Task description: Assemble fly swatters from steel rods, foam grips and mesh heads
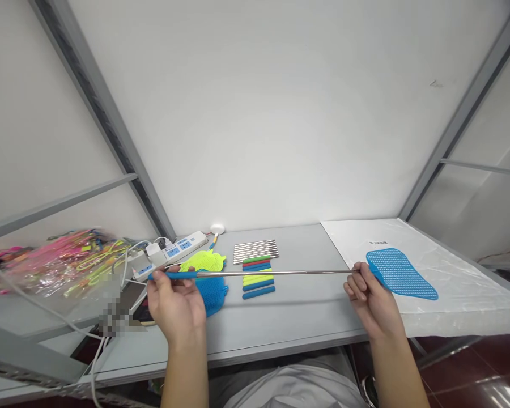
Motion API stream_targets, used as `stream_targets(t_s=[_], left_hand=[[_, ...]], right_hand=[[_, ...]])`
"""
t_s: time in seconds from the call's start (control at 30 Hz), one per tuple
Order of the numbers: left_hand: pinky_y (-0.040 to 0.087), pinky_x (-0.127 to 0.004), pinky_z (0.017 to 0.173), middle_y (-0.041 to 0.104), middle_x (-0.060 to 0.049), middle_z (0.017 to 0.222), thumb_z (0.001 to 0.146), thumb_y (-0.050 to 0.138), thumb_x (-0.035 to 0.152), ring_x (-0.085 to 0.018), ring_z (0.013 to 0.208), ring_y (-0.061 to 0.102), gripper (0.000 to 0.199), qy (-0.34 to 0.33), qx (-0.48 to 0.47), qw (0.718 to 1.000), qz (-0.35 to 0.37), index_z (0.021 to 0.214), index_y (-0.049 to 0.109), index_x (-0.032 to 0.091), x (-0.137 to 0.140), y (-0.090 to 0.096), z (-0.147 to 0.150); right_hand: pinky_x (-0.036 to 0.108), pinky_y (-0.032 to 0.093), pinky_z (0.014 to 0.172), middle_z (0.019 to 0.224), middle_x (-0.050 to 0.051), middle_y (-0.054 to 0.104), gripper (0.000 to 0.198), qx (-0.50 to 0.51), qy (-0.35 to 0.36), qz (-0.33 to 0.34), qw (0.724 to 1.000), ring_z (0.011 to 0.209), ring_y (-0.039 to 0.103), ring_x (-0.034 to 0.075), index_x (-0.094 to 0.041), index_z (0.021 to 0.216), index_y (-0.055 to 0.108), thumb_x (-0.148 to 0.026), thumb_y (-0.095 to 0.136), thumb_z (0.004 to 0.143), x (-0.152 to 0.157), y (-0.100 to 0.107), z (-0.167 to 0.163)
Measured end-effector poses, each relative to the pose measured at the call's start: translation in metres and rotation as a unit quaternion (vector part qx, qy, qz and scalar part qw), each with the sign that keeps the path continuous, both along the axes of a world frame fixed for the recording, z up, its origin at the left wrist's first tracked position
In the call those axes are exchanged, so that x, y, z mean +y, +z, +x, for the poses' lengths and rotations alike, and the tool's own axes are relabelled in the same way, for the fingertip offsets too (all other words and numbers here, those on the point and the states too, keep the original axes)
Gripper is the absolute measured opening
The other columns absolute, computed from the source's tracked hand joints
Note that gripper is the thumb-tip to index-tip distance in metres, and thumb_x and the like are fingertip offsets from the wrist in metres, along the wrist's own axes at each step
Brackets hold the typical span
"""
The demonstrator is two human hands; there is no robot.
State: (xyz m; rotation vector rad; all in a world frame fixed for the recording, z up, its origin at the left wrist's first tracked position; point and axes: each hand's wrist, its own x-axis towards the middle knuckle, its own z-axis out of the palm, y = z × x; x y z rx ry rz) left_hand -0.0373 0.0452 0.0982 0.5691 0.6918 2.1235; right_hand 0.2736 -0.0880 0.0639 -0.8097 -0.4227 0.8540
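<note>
Bright, even light, faint shadow on desk [310,317]. Glare on floor [471,368], btm R. Wide-angle stretch twd edges, pixelated patch [115,318] lower L, otherwise fairly sharp

The handle [188,275] and the grid-patterned swatter head [402,273] are blue, the rod [276,273] silver, the tabletop [301,317] grey.

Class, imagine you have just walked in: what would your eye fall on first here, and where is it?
Probably the long metal rod, stretched level across the middle between the left hand, at its blue handle, and the right hand. Next might come the bright blue mesh paddle beside the right hand, then the row of coloured sticks at the table's centre.
</note>
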Motion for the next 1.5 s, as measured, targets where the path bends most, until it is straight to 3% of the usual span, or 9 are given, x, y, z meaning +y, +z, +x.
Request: stream_targets(t_s=[0.3, 0.4, 0.5, 0.7, 0.9, 1.03, 1.2, 1.37, 1.5], left_hand=[[0.054, -0.028, 0.074, 0.061, 0.005, 0.079, 0.087, 0.065, 0.037, -0.004, 0.049, 0.048, 0.022, 0.008, -0.003, 1.0, 0.007, 0.099, 0.059, 0.02, 0.008, -0.006, -0.013], [0.052, -0.027, 0.068, 0.062, 0.001, 0.079, 0.083, 0.069, 0.039, -0.008, 0.056, 0.055, 0.027, -0.01, 0.004, 1.0, -0.009, 0.096, 0.06, 0.018, 0.015, -0.01, -0.022], [0.05, -0.025, 0.065, 0.06, 0.002, 0.079, 0.082, 0.069, 0.043, -0.008, 0.057, 0.054, 0.03, -0.006, 0.005, 1.0, -0.02, 0.094, 0.057, 0.019, 0.019, -0.017, -0.023], [0.045, -0.022, 0.061, 0.054, 0.008, 0.072, 0.09, 0.051, 0.054, -0.009, 0.059, 0.053, 0.028, 0.065, 0.0, 0.998, -0.002, 0.095, 0.041, 0.028, 0.008, -0.026, 0.021], [0.05, -0.032, 0.068, 0.061, 0.004, 0.073, 0.098, 0.044, 0.044, -0.015, 0.066, 0.063, 0.018, 0.016, 0.038, 0.999, 0.035, 0.106, 0.037, 0.029, -0.049, -0.023, 0.096], [0.051, -0.036, 0.075, 0.067, 0.002, 0.074, 0.1, 0.044, 0.039, -0.017, 0.07, 0.066, 0.012, 0.035, 0.125, 0.986, 0.109, 0.105, 0.04, 0.028, -0.065, -0.018, 0.095], [0.049, -0.036, 0.086, 0.069, -0.006, 0.095, 0.099, 0.045, 0.041, -0.02, 0.092, 0.067, 0.019, -0.057, 0.358, 0.93, 0.051, 0.1, 0.05, 0.023, -0.052, -0.018, 0.07], [0.044, -0.026, 0.06, 0.067, -0.001, 0.072, 0.093, 0.056, 0.039, -0.016, 0.063, 0.06, 0.022, -0.263, 0.512, 0.817, 0.019, 0.089, 0.065, 0.02, -0.038, -0.022, 0.063], [0.045, -0.026, 0.064, 0.065, 0.0, 0.073, 0.096, 0.05, 0.035, -0.017, 0.067, 0.059, 0.021, -0.33, 0.553, 0.764, 0.031, 0.103, 0.065, 0.021, -0.056, -0.031, 0.09]], right_hand=[[0.024, 0.042, 0.052, 0.058, -0.006, 0.042, 0.038, 0.02, -0.038, 0.002, 0.999, 0.052, 0.039, 0.01, -0.02, 0.095, 0.071, -0.056, 0.065, 0.084, 0.005, -0.006, -0.008], [0.03, 0.049, 0.068, 0.078, 0.002, 0.061, 0.049, -0.012, -0.067, -0.011, 0.998, 0.076, 0.058, 0.016, -0.02, 0.102, 0.072, -0.063, 0.056, 0.085, 0.012, -0.014, -0.005], [0.036, 0.049, 0.079, 0.104, 0.009, 0.068, 0.048, -0.016, -0.111, 0.0, 0.994, 0.102, 0.062, 0.022, -0.02, 0.1, 0.072, -0.061, 0.051, 0.087, 0.026, -0.018, 0.001], [0.037, 0.044, 0.091, 0.119, 0.004, 0.068, 0.042, 0.015, -0.18, 0.041, 0.983, 0.119, 0.057, 0.021, -0.024, 0.098, 0.069, -0.049, 0.036, 0.093, 0.066, -0.003, -0.035], [0.041, 0.048, 0.09, 0.118, 0.007, 0.07, 0.046, -0.005, 0.003, 0.049, 0.999, 0.105, 0.066, 0.024, -0.022, 0.107, 0.069, -0.052, 0.037, 0.095, 0.09, -0.002, -0.149], [0.039, 0.052, 0.079, 0.1, 0.009, 0.075, 0.043, -0.017, 0.095, 0.011, 0.995, 0.089, 0.07, 0.025, -0.018, 0.093, 0.073, -0.052, 0.046, 0.092, 0.08, -0.016, -0.164], [0.037, 0.052, 0.081, 0.095, 0.008, 0.076, 0.046, -0.047, 0.083, -0.008, 0.995, 0.075, 0.069, 0.019, -0.017, 0.099, 0.071, -0.055, 0.046, 0.093, 0.066, -0.017, -0.117], [0.033, 0.051, 0.078, 0.103, 0.008, 0.074, 0.042, -0.109, 0.035, -0.005, 0.993, 0.089, 0.068, 0.02, -0.018, 0.109, 0.066, -0.054, 0.05, 0.093, 0.062, 0.0, -0.08], [0.033, 0.051, 0.08, 0.106, 0.007, 0.072, 0.038, -0.205, 0.074, 0.012, 0.976, 0.087, 0.067, 0.019, -0.022, 0.121, 0.055, -0.046, 0.057, 0.092, 0.054, 0.011, -0.085]])
